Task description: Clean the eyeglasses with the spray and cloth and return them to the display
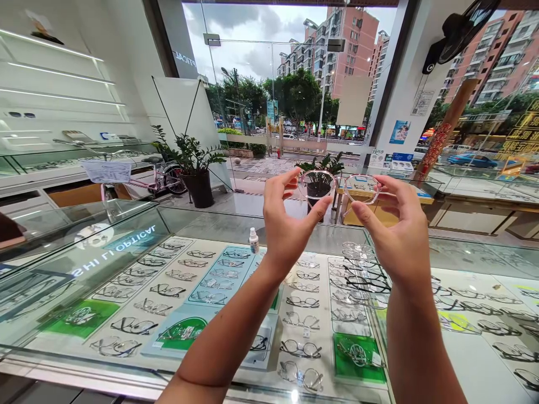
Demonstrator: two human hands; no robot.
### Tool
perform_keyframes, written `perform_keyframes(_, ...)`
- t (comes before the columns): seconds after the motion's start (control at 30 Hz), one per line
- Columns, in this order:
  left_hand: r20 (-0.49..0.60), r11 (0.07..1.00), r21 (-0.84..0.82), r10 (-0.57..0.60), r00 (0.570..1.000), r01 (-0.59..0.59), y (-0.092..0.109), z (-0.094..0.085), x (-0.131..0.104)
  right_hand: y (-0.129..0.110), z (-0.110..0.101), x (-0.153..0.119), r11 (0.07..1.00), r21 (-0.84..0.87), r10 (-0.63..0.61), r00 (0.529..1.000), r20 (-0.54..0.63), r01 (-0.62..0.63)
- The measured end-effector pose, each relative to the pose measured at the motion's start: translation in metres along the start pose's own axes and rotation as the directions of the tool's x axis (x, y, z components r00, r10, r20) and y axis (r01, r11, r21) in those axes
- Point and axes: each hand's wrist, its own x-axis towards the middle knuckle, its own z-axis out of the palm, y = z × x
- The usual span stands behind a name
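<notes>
Both my hands hold up a pair of eyeglasses with a thin, clear pinkish frame, raised above a glass display case. My left hand pinches the left rim between thumb and fingers. At the right rim, my right hand grips with its thumb below and fingers above. The lenses face away from me, and the street shows through them. Below my hands, many spectacle frames lie in rows inside the case. A small white bottle stands on the glass just left of my left wrist.
The glass display case spans the foreground. More spectacles lie in a cluster near my right forearm. Beyond are a potted plant, a pink bicycle, a wooden table and a glass door. A black fan hangs at upper right.
</notes>
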Motion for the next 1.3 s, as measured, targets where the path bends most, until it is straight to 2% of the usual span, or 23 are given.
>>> perform_keyframes(0.47,0.007,0.996,-0.024,-0.081,0.997,0.081,-0.011,0.007,-0.001,-0.004,0.004,-0.001,0.997,-0.064,-0.044,0.999,-0.026,0.042)
perform_keyframes(1.1,0.03,0.994,-0.018,-0.105,0.994,0.105,-0.013,0.008,-0.001,-0.002,0.005,0.0,0.994,-0.094,-0.066,0.997,-0.031,0.062)
perform_keyframes(1.3,-0.015,0.999,0.026,-0.033,0.999,0.034,-0.011,0.007,-0.002,0.008,0.004,0.002,0.998,-0.062,-0.017,0.999,0.032,0.019)
